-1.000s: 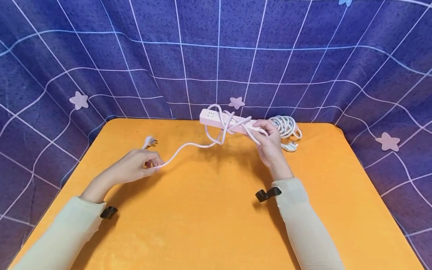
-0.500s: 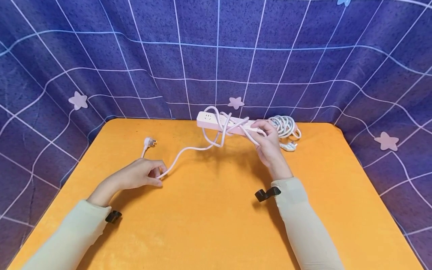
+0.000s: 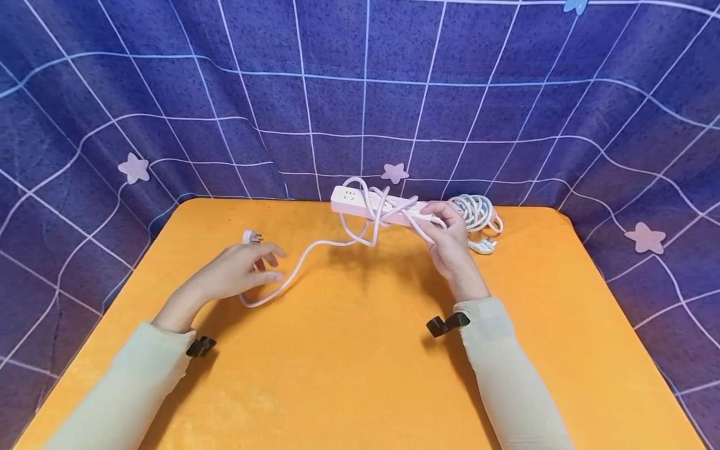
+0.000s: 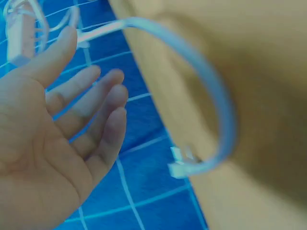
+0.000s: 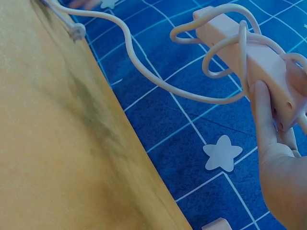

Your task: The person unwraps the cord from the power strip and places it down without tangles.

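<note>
A pink-and-white power strip (image 3: pixel 347 198) is held up off the table, its own cord looped and tangled around it. My right hand (image 3: pixel 454 256) grips the strip's right end, with the thumb and fingers on either side in the right wrist view. From the tangle the cord (image 3: pixel 322 242) runs left and bends beneath my left hand (image 3: pixel 232 272). That hand has its fingers apart and loosely bent, and the left wrist view shows a bare palm (image 4: pixel 43 177) beside the curving cord (image 4: pixel 218 96). Beyond the left hand lies the cord's plug (image 3: pixel 250 237), prongs pointing right.
A coiled white cable (image 3: pixel 475 212) sits at the back right behind my right hand, with its plug (image 3: pixel 482 247) in front of it. The orange-covered table (image 3: pixel 337 356) meets a blue grid-patterned curtain (image 3: pixel 337 106) along the back and sides.
The left hand has let go of the cord and spread its fingers. The cord has sagged into a bend under it. The right hand and strip have barely moved.
</note>
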The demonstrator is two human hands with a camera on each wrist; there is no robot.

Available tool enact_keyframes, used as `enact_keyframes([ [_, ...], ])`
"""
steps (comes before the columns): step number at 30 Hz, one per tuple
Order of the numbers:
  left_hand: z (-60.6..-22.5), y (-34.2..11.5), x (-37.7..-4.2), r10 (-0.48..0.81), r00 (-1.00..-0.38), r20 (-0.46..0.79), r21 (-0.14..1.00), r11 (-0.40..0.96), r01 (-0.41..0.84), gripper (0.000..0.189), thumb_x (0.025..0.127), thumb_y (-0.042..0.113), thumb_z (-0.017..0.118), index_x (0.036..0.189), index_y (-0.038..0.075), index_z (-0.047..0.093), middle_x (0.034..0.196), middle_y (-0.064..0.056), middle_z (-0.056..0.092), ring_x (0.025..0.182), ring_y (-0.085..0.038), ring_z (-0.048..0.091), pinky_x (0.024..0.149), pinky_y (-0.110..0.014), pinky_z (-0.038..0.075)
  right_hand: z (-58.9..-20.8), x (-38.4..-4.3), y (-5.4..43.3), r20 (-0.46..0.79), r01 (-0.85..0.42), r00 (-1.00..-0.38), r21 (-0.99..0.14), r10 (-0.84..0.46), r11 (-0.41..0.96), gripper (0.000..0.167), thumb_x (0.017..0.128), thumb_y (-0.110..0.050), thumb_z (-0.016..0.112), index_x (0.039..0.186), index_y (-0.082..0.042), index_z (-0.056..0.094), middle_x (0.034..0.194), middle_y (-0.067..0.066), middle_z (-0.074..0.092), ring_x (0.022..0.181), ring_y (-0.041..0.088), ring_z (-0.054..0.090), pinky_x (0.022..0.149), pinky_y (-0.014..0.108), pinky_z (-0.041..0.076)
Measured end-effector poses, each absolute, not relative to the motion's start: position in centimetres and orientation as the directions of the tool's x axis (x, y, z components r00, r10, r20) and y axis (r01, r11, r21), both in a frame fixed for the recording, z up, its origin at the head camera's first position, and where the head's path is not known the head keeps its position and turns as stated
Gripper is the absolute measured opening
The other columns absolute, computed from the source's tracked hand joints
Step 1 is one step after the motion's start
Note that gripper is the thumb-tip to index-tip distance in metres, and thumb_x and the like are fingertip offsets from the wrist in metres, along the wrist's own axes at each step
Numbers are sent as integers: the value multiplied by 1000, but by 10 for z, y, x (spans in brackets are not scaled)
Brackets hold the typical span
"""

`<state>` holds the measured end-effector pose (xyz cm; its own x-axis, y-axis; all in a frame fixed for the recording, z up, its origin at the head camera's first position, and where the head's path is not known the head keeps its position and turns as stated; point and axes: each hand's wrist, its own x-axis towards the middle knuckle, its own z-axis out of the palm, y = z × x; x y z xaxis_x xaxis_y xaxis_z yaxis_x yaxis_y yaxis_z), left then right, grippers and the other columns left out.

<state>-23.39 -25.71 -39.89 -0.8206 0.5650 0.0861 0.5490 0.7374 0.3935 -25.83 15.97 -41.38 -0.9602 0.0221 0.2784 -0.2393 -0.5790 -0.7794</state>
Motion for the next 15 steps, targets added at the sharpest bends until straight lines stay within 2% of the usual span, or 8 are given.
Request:
enact_keyframes([
  [4,-383,-237,-239,533,-828,173,380,740,556,40,99,28,79,133,10,69,113,-8,76,93,-22,72,80,-44,57,-414,-257,160,278,-240,-960,-777,25,-582,40,89,26,54,90,-10,72,113,3,57,95,15,67,84,31,64],
  [9,-370,-214,-243,491,-843,220,409,738,537,38,100,29,77,131,10,70,116,-9,76,97,-27,72,85,-45,57,-413,-256,160,289,-243,-957,-772,17,-588,39,89,25,53,90,-10,71,114,4,56,96,16,67,85,32,64],
  [15,-363,-189,-247,483,-851,207,425,739,523,37,99,30,78,129,9,73,120,-9,76,103,-29,71,90,-45,56,-413,-256,160,298,-249,-955,-775,12,-581,39,89,25,53,91,-10,71,115,5,57,98,16,67,87,34,64],
])
